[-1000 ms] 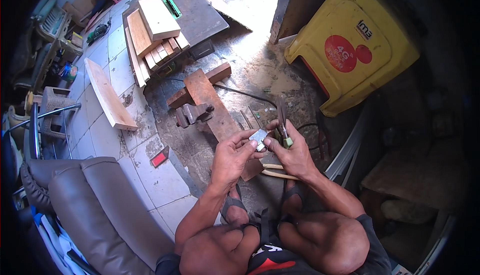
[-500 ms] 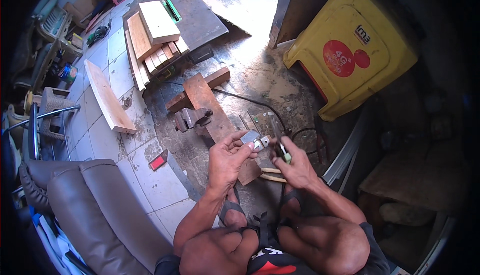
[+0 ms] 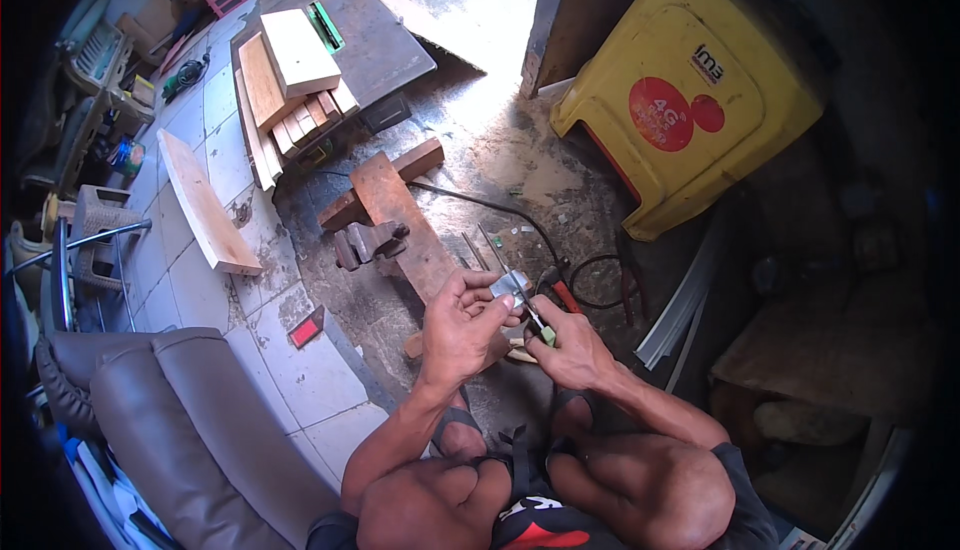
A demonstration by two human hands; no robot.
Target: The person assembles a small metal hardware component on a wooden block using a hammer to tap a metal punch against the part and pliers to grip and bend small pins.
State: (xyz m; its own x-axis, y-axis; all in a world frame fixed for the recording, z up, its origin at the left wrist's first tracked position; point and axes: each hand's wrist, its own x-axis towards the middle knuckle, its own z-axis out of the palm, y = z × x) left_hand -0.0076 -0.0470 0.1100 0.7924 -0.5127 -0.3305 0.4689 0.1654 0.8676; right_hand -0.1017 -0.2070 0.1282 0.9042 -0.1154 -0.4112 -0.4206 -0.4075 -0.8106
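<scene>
The fingers of the left hand (image 3: 458, 332) cover the lower edge of a small, flat, grey metal piece (image 3: 507, 286), so its full outline cannot be read. A slim, dark metal tool with a pale green handle (image 3: 547, 334) crosses it at the right; whether the two touch, and what shape the tool's tip has, I cannot tell. Much of the handle is lost inside the right hand (image 3: 574, 348). Just beyond that hand, an orange-red grip-shaped object (image 3: 566, 296) is partly cut off from sight, as are the pale tan rods (image 3: 521, 352) below the hands. The long, rust-brown flat beam (image 3: 420, 250) runs under the left hand, hiding part of its lower end.

Both forearms angle inward from the lower edge, elbows wide beside bent knees. The left hand's grip pinches the metal piece between thumb and fingers, holding it up above the floor (image 3: 500, 165); the right hand's grip is pressed around the green handle, thumb toward the left hand.
</scene>
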